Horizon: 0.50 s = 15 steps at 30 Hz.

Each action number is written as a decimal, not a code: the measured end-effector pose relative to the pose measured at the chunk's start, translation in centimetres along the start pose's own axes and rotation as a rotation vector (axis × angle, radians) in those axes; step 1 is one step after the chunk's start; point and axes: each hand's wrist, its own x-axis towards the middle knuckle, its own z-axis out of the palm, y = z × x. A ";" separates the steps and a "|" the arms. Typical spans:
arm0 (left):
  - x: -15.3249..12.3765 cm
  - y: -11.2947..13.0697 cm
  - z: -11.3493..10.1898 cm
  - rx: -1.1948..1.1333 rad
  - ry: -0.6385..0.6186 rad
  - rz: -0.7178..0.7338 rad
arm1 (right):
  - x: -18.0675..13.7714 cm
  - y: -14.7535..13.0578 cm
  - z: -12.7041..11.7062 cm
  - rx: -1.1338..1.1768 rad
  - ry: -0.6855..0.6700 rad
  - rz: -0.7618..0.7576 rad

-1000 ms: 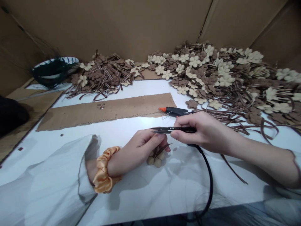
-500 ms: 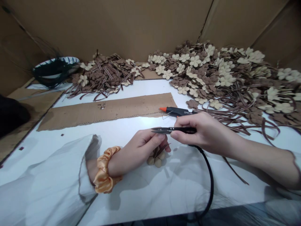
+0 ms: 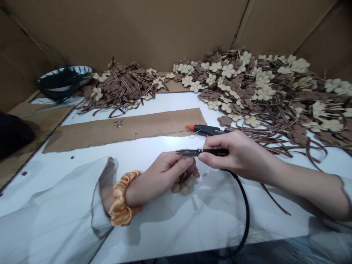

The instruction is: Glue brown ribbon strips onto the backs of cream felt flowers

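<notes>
My left hand (image 3: 165,174) rests on the white table (image 3: 192,220), fingers closed on a small cream felt flower (image 3: 181,187) with a brown ribbon end. An orange scrunchie (image 3: 121,198) sits on that wrist. My right hand (image 3: 236,154) grips black thread snips (image 3: 202,151), blades pointing left just above my left fingers. A black glue gun (image 3: 206,129) with an orange tip lies right behind my right hand, its black cord (image 3: 244,212) running toward the table's front edge.
Heaps of brown and cream felt flowers with ribbons lie at the back left (image 3: 121,86) and across the back right (image 3: 261,88). A cardboard strip (image 3: 123,128) lies across the middle. A bowl with dark strands (image 3: 63,80) stands far left. Cardboard walls enclose the table.
The ribbon end sticking out past my left fingers has got shorter and drawn in under them. The snips have shifted very slightly left.
</notes>
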 end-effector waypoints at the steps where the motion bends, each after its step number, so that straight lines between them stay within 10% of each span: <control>1: 0.0 0.0 0.0 0.005 0.003 0.001 | 0.0 0.0 0.0 -0.001 0.004 0.005; 15: 0.0 0.1 0.0 0.018 -0.016 -0.008 | 0.0 -0.2 0.1 0.014 -0.003 -0.027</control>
